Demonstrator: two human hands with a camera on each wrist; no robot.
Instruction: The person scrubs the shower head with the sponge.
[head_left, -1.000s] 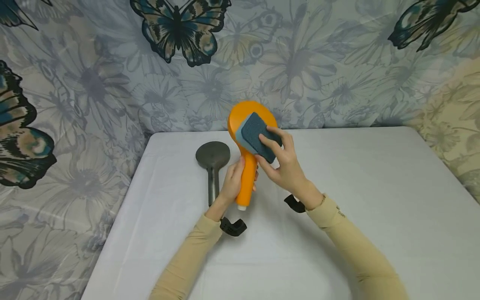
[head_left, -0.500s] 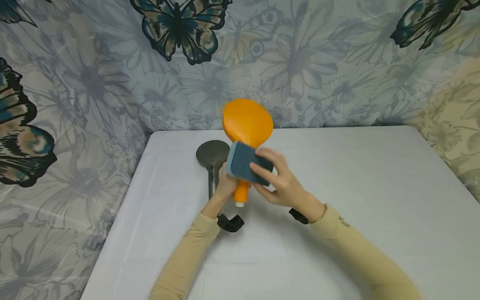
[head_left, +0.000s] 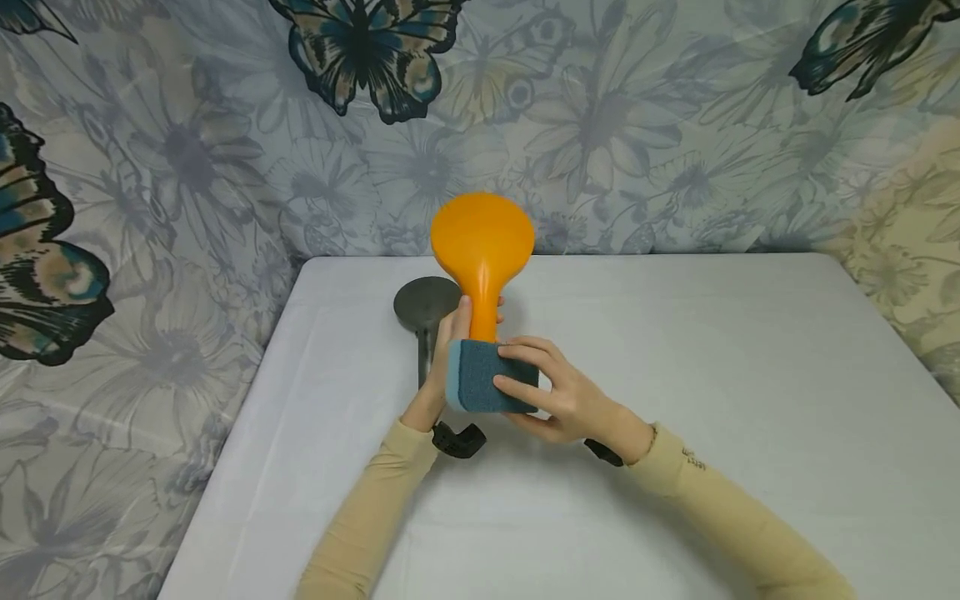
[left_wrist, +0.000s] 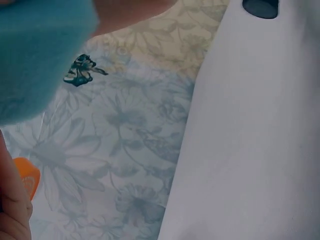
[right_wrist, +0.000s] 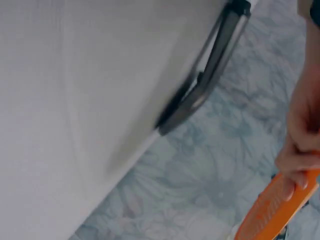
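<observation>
An orange handheld shower head (head_left: 483, 237) is held up over the table with its round head at the top and its smooth back towards me. My left hand (head_left: 442, 354) grips it by the handle. Against the handle's lower end my right hand (head_left: 566, 400) holds a blue sponge (head_left: 487, 379), fingers spread over its darker face and thumb below. The sponge hides that end of the handle. From the right wrist, the left fingers (right_wrist: 295, 162) show curled around the orange shower head (right_wrist: 275, 210). In the left wrist view the sponge (left_wrist: 40, 60) looms close at upper left.
A dark grey shower head (head_left: 426, 302) lies on the white-covered table (head_left: 720, 375) just left of and behind the left hand, which partly covers its handle. Beyond the table's back edge hangs a cloth (head_left: 615, 150) printed with flowers and butterflies.
The sponge has slid from the shower head's round back down to the bottom of the handle, carried by my right hand. My left hand has shifted the shower head slightly left and turned it more upright.
</observation>
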